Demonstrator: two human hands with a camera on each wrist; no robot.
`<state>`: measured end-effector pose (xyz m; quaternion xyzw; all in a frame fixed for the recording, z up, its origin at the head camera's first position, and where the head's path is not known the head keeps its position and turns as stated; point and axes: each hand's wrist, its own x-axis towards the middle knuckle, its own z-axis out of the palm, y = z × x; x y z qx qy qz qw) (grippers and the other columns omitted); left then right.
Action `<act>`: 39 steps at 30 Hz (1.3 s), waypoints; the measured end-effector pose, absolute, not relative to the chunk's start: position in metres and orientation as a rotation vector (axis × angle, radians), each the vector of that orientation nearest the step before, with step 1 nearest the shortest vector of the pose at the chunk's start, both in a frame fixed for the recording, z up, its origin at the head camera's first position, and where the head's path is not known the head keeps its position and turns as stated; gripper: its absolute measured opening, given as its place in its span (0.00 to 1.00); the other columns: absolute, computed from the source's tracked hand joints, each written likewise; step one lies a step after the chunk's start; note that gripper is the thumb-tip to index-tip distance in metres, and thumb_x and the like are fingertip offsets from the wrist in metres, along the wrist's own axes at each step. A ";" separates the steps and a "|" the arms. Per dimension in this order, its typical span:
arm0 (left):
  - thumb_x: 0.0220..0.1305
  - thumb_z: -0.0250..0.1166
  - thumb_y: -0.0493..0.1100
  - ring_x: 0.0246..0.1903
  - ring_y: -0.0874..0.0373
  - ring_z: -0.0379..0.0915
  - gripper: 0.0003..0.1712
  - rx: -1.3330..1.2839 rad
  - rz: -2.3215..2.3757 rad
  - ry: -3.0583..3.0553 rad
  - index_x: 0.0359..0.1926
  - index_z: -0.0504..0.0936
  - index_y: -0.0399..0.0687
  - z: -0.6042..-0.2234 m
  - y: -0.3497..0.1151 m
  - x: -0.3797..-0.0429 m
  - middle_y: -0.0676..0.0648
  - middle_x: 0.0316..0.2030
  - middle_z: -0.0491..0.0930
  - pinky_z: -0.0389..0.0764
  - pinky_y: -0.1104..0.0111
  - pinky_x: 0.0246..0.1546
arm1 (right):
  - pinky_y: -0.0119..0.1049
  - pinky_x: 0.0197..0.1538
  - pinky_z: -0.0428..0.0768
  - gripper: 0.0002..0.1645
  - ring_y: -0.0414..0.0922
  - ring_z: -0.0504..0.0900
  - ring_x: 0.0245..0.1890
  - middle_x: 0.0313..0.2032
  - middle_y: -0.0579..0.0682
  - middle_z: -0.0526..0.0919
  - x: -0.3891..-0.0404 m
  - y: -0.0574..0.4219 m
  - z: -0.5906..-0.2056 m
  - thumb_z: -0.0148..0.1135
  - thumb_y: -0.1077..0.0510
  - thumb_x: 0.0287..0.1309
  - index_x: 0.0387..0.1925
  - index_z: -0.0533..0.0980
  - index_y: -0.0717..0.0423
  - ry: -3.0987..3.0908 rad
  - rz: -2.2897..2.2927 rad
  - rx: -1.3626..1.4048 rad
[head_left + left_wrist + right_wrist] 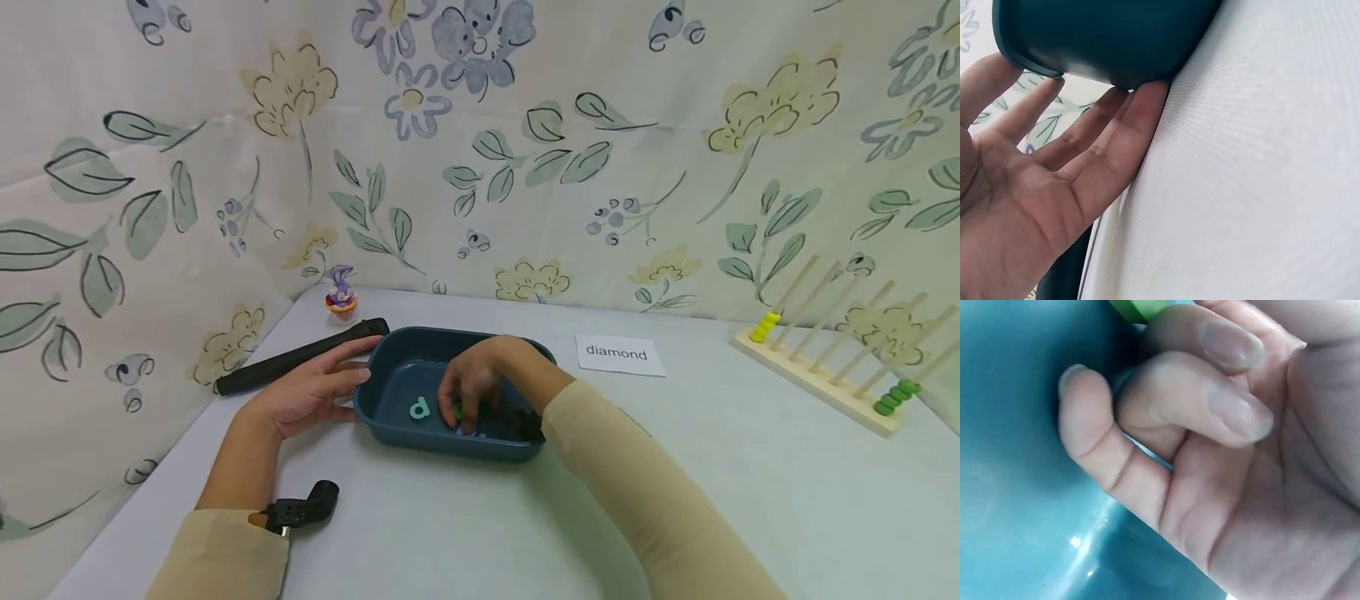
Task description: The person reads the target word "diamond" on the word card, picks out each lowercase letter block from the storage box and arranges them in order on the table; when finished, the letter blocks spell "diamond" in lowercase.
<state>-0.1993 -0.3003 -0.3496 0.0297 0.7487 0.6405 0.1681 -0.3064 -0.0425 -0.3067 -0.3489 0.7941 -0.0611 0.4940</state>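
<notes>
A dark teal tray (450, 446) stands on the table, with my left hand (303, 398) at its left end. In the left wrist view, the left hand's extended fingertips touch the tray's outer wall (1116, 44). My right hand (480, 379) reaches down inside the tray, fingers curled, thumb and forefinger pinching a small green piece (458, 411). That green piece (1138, 307) shows only partly past the fingers in the right wrist view. Left of this hand lies a mint letter "d" (419, 407). A purple piece (471, 432) lies under the fingertips, and dark pieces (522, 423) sit to the right.
Behind the tray at right lies a white card (621, 355) printed "diamond". A wooden peg rack (821, 379) with yellow and green beads stands far right. At left are a long black cylinder (300, 358) and a purple rabbit figure (342, 293). A floral curtain (480, 167) hangs behind.
</notes>
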 end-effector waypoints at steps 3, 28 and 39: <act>0.76 0.62 0.49 0.66 0.41 0.68 0.41 0.087 1.825 2.127 0.82 0.53 0.60 -0.349 -0.300 -0.199 0.35 0.78 0.56 0.81 0.47 0.58 | 0.44 0.49 0.82 0.08 0.43 0.75 0.47 0.44 0.42 0.80 -0.300 -0.044 -0.306 0.75 0.58 0.57 0.34 0.84 0.42 1.978 -0.112 -0.859; 0.75 0.62 0.48 0.64 0.42 0.70 0.41 0.084 1.846 2.112 0.82 0.54 0.59 -0.348 -0.300 -0.199 0.35 0.78 0.58 0.81 0.45 0.58 | 0.41 0.45 0.80 0.13 0.44 0.75 0.45 0.42 0.45 0.80 -0.315 -0.031 -0.305 0.78 0.62 0.54 0.39 0.85 0.44 2.052 -0.259 -0.832; 0.76 0.62 0.48 0.68 0.40 0.67 0.41 0.079 1.844 2.118 0.82 0.54 0.60 -0.349 -0.300 -0.199 0.36 0.78 0.57 0.80 0.44 0.59 | 0.41 0.49 0.81 0.21 0.47 0.74 0.52 0.53 0.47 0.75 -0.316 -0.030 -0.302 0.76 0.68 0.54 0.44 0.82 0.42 2.013 -0.205 -0.779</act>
